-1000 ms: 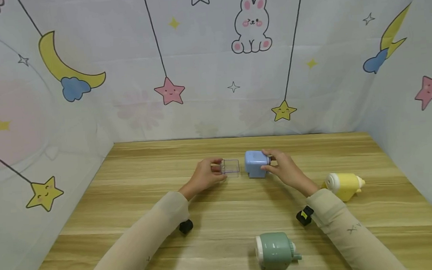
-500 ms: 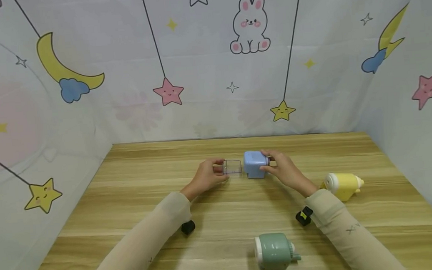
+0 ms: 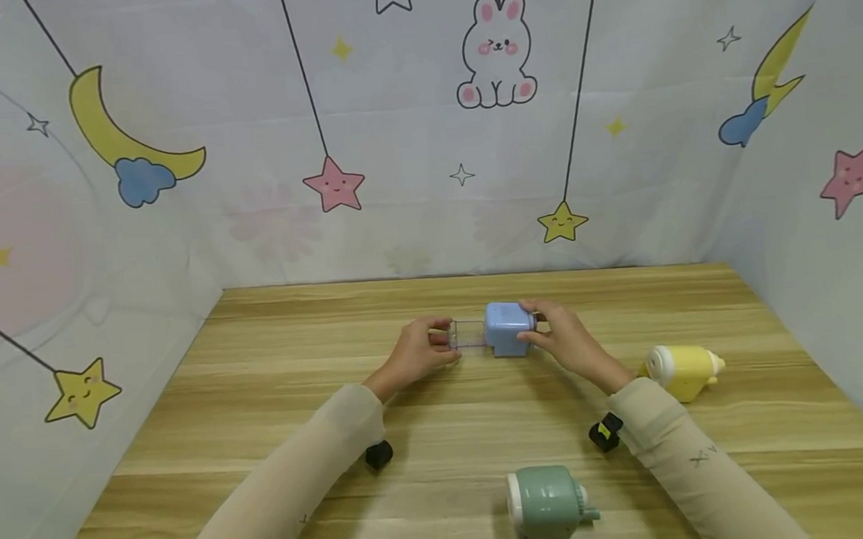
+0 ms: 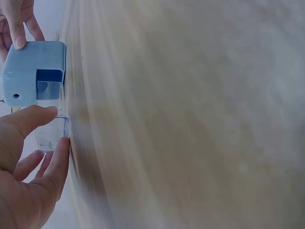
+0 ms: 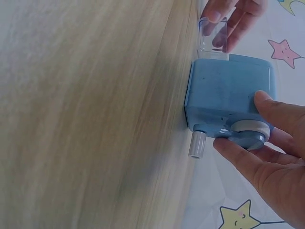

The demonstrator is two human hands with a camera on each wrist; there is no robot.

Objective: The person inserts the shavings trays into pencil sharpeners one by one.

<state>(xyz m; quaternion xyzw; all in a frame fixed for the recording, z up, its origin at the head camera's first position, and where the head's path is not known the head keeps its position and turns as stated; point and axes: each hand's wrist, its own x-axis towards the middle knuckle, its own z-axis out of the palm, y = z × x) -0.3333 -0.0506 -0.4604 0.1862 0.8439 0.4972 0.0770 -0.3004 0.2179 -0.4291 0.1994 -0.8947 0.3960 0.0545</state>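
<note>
A blue crank pencil sharpener [image 3: 506, 328] stands on the wooden table. My right hand [image 3: 570, 339] grips it from the crank side, thumb on the near face and fingers around the back. In the right wrist view its crank handle [image 5: 197, 144] points away from the body, beside the ribbed dial [image 5: 251, 126]. My left hand [image 3: 416, 351] pinches a clear plastic shavings drawer [image 3: 470, 334] by its outer end. In the left wrist view the drawer [image 4: 49, 130] lines up with the square slot [image 4: 49, 76] in the sharpener, its front end inside the opening.
A green crank sharpener [image 3: 551, 505] stands near the front of the table [image 3: 430, 470]. To the right, beside the right forearm, is a yellow sharpener [image 3: 688, 371]. A white printed curtain [image 3: 414, 237] encloses the back and sides.
The left hand has moved right with the drawer, closing the gap to the blue sharpener until the drawer's end meets the slot. The right hand keeps its grip, nearly still.
</note>
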